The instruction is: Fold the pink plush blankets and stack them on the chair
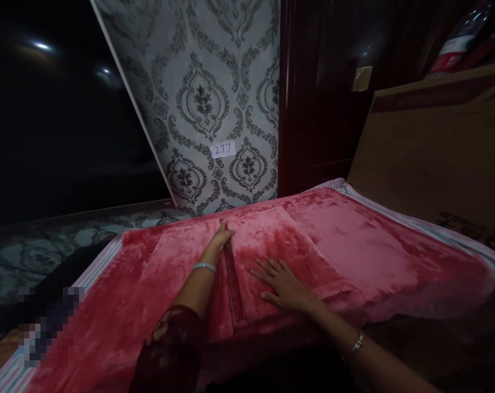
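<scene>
A folded pink plush cloth point(267, 240) lies on a red velvety blanket point(374, 240) that covers a bed. My left hand point(221, 239) reaches forward to the far edge of the folded cloth, fingers together and pressed on its fold; whether they pinch the edge is not clear. My right hand point(282, 284) lies flat on the folded cloth nearer to me, fingers spread. Each wrist wears a bracelet. A dark red lace sleeve covers my left upper arm.
A striped sheet edge point(415, 221) shows under the blanket. A brown headboard point(431, 147) stands at the right, a dark wooden door point(321, 98) behind. Patterned wallpaper bears a small label point(222, 149) reading 277. A dark mirror-like panel point(59, 109) fills the left.
</scene>
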Demonstrator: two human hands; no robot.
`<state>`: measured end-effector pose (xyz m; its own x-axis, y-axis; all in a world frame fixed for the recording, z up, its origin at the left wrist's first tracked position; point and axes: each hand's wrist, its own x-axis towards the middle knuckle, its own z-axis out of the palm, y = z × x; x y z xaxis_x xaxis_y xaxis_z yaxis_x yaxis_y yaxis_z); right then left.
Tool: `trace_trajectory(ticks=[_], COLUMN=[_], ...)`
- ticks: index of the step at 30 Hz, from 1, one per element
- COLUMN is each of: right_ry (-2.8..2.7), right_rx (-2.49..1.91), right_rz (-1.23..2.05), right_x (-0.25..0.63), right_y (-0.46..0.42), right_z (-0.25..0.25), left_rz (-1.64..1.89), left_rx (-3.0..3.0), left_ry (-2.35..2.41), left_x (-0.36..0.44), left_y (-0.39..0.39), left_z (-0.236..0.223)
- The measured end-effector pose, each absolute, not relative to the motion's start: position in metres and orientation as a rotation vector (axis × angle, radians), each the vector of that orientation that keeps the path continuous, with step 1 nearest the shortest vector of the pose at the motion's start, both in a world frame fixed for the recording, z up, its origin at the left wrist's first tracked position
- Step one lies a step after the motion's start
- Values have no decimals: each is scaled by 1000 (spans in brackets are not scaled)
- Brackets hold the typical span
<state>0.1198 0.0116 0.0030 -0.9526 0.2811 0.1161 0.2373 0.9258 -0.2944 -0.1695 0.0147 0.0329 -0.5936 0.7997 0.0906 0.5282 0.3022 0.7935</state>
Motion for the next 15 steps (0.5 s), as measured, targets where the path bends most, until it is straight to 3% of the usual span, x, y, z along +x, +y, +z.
trace_trajectory(ticks=[8, 15], right_ry=[-2864, -2878], right_rx=[-377, -416], right_rz=[518, 591], right_x=[120, 121], right_y=[15, 12], right_z=[-8, 0], left_rz=[1240, 1012], left_rx=[1115, 1142], left_ry=[2393, 2602], left_x=[-172, -169], left_y=[60, 71], left_z=[27, 39])
